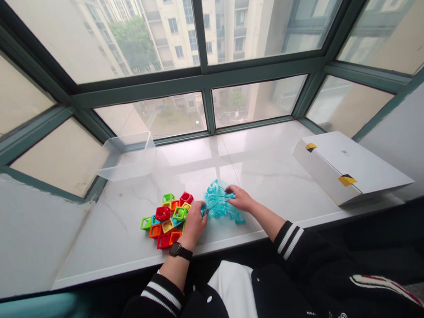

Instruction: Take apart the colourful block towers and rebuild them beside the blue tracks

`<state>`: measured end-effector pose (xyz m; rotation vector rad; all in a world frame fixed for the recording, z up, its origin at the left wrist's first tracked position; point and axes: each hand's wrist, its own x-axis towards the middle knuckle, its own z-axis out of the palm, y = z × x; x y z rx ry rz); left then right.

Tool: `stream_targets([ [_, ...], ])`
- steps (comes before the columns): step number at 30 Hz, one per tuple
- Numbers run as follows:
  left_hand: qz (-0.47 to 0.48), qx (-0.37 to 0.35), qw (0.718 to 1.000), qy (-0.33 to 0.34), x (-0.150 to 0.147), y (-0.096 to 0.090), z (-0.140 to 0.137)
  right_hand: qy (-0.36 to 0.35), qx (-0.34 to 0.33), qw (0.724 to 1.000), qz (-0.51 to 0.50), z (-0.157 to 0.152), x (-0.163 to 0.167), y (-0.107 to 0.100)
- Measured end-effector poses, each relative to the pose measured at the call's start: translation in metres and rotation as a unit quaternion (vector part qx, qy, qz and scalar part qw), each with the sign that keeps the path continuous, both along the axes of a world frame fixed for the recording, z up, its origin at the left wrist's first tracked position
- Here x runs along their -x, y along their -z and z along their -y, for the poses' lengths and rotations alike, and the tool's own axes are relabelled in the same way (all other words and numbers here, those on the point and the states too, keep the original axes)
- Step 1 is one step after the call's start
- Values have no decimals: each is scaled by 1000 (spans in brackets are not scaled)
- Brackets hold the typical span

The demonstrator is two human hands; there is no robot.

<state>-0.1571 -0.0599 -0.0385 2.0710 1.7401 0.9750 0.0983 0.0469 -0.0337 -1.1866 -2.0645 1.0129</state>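
A pile of see-through teal plastic pieces lies in the middle of the white sill; their exact kind is too small to make out. My right hand is at the pile's right side, fingers closed on one of these teal pieces. At the left side of the pile is my left hand, its fingers bent together around another teal piece, partly hidden by the hand. Thin dark lines run between the two hands over the pile. Beside my left hand lies a heap of hollow coloured cubes in red, orange, yellow, green and blue.
A clear plastic bin stands at the back left, near the window. On the right a white box with yellow-and-black tabs rests on the marble-look sill. Green window frames close off the back and sides.
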Motion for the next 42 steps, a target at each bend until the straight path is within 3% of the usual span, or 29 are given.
stream_targets([
  [19, 55, -6, 997, -59, 0, -10, 6, 64, -62, 992, 84, -2, 38, -13],
  [29, 39, 6, 998, -48, -11, -52, -12, 139, -16, 990, 28, 3, 22, -4],
  [32, 23, 33, 997, -71, -18, -60, -24, 169, -10, 985, 12, 8, 16, -4],
  [37, -16, 128, 986, -103, -24, -70, -49, 249, 54, 963, -83, 19, 1, -5],
  [42, -17, 200, 975, -92, -24, -79, -74, 237, 17, 968, -79, 32, -7, 4],
])
